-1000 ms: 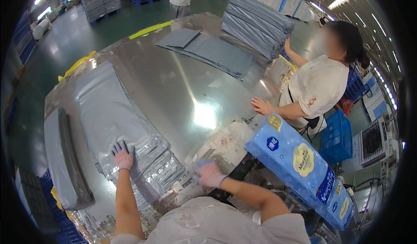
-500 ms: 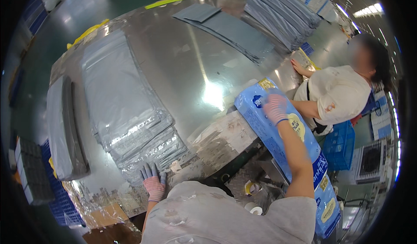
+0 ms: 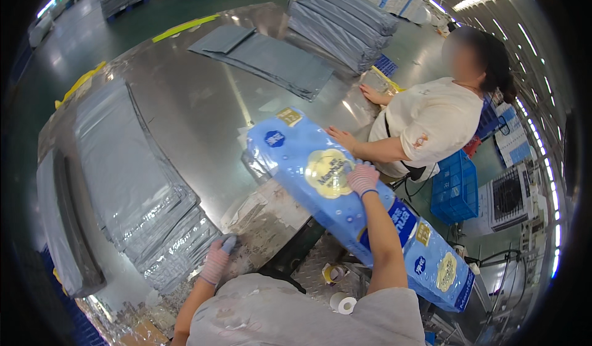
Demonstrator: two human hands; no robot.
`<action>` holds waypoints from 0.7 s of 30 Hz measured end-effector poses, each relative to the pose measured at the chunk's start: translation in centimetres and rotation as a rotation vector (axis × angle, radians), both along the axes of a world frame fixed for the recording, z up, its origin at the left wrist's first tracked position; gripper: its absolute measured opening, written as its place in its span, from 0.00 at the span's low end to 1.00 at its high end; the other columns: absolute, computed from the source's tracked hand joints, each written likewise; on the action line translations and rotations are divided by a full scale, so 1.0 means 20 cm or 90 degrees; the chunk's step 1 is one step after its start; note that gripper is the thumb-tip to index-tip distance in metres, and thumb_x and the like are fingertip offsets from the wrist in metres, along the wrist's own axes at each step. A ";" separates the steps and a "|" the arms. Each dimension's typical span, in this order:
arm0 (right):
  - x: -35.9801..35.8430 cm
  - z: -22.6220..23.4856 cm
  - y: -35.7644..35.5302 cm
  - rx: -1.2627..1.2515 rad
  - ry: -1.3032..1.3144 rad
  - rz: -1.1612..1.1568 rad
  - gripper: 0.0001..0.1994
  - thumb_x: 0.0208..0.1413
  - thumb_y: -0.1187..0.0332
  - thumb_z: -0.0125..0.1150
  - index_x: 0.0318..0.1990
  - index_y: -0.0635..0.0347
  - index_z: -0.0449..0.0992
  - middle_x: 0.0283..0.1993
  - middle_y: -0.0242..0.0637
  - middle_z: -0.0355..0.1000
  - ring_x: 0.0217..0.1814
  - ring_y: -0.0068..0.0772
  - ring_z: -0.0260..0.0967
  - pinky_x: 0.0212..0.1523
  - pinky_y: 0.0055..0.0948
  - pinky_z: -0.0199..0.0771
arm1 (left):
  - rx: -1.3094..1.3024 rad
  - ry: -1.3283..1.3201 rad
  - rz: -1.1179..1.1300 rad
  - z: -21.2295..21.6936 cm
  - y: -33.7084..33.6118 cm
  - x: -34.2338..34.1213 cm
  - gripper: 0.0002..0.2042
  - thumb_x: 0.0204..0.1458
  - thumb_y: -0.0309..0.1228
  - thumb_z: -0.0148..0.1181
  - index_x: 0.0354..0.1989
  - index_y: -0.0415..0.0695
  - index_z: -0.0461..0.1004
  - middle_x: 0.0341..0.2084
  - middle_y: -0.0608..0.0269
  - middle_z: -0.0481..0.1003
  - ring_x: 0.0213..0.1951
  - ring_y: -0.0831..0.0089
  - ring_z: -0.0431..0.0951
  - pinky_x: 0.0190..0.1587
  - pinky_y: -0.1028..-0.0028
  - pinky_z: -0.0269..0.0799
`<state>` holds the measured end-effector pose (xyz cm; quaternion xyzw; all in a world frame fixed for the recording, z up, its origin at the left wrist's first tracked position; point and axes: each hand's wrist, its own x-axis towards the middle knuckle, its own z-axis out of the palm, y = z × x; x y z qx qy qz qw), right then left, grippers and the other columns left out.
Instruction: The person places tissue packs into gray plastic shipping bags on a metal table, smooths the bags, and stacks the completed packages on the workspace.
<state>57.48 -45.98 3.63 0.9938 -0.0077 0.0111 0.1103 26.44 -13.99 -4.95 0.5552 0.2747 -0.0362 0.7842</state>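
Observation:
Both my hands wear gloves with red-and-white striped cuffs. My left hand (image 3: 219, 256) is at the near corner of a stack of grey plastic bags (image 3: 135, 167), its fingers drawn together; whether a bag's edge is between them is hidden. Over on the right, my right hand (image 3: 362, 178) rests on the side edge of a long blue plastic-wrapped package (image 3: 296, 161), fingers laid against the film. The package lies slanted, its far end on the metal table. Behind it comes a second blue package (image 3: 441, 269).
A co-worker (image 3: 431, 118) stands right of the metal table (image 3: 185, 118), one hand near the package. Other grey bags (image 3: 265, 62) lie farther off, a folded bundle (image 3: 65, 223) at left. Tape rolls (image 3: 345, 306), a blue crate (image 3: 455, 189) and a fan unit (image 3: 509, 198) are nearby.
The blue package has slid farther onto the table. My right hand has shifted down along it to its edge. The left hand's spread fingers have drawn together. The whole view has turned right.

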 end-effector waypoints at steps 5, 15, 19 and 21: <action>-0.09 0.08 0.16 0.141 0.233 0.075 0.31 0.52 0.41 0.41 0.47 0.60 0.70 0.49 0.48 0.68 0.51 0.46 0.65 0.52 0.38 0.62 | -0.313 0.041 -0.069 -0.29 -0.18 0.20 0.20 0.50 0.44 0.57 0.44 0.41 0.71 0.32 0.58 0.75 0.36 0.66 0.74 0.41 0.70 0.70; -0.36 -0.52 0.11 0.938 0.488 0.118 0.28 0.58 0.48 0.37 0.54 0.63 0.64 0.52 0.54 0.65 0.56 0.47 0.60 0.56 0.32 0.58 | -0.417 0.183 -0.131 -0.15 -0.28 0.13 0.40 0.42 0.67 0.47 0.58 0.49 0.57 0.50 0.55 0.65 0.47 0.59 0.66 0.50 0.60 0.62; -0.46 -0.31 0.24 0.880 0.540 0.184 0.27 0.59 0.49 0.37 0.55 0.63 0.63 0.52 0.54 0.65 0.57 0.48 0.60 0.56 0.32 0.57 | -0.358 0.133 -0.147 0.03 -0.28 0.14 0.47 0.40 0.72 0.40 0.60 0.45 0.54 0.52 0.55 0.64 0.51 0.57 0.64 0.54 0.59 0.60; -0.54 -0.19 0.28 0.839 0.518 0.221 0.27 0.59 0.50 0.37 0.56 0.63 0.62 0.52 0.54 0.65 0.57 0.48 0.59 0.57 0.32 0.56 | -0.507 0.022 -0.092 0.05 -0.30 0.09 0.46 0.36 0.72 0.44 0.58 0.47 0.58 0.52 0.56 0.64 0.51 0.59 0.65 0.50 0.57 0.64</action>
